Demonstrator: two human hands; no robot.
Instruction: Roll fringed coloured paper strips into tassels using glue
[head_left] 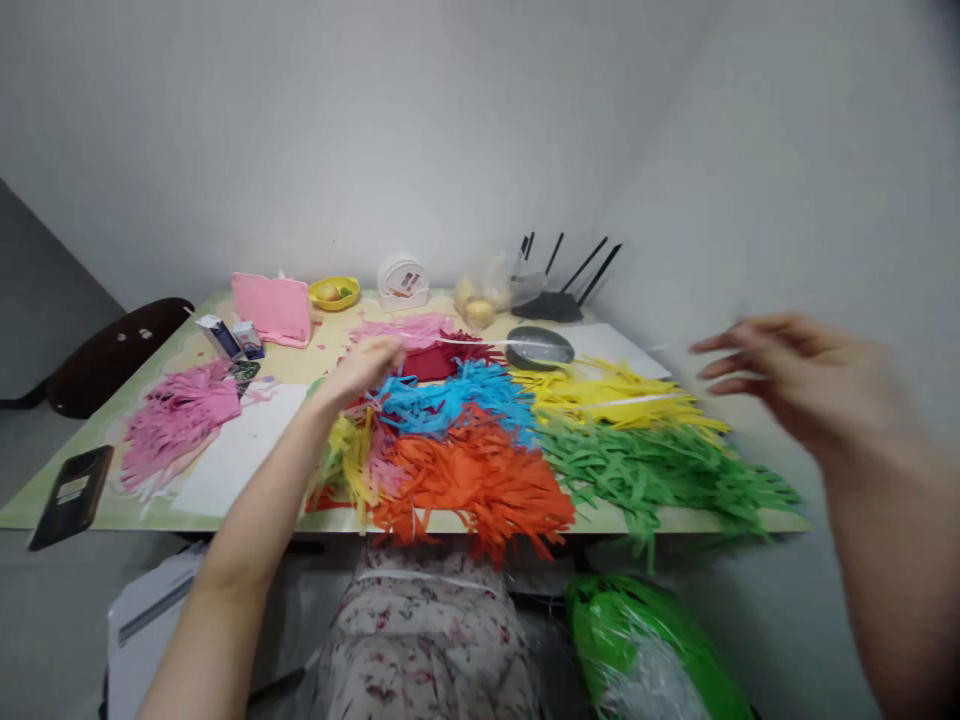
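My left hand (373, 362) is closed over the middle of the table, its fingertips pinching one end of a thin white string (480, 340). The string runs across to the right, above the paper fringes, and fades toward my right hand (787, 370). That hand is raised near the right wall, blurred, with thumb and fingers brought together at the string's far end. Beneath lie fringed paper bundles: dark red (431, 362), blue (457, 397), orange (457, 470), yellow (622, 393) and green (645, 465). A pink fringe (180, 415) lies at the left.
Along the back stand a pink tablet case (272, 308), a yellow bowl (334, 293), a white round holder (403, 282), a bag of round yellowish items (480, 303) and a black router (551, 305). A phone (73, 495) overhangs the left edge. A green bag (652, 650) sits below.
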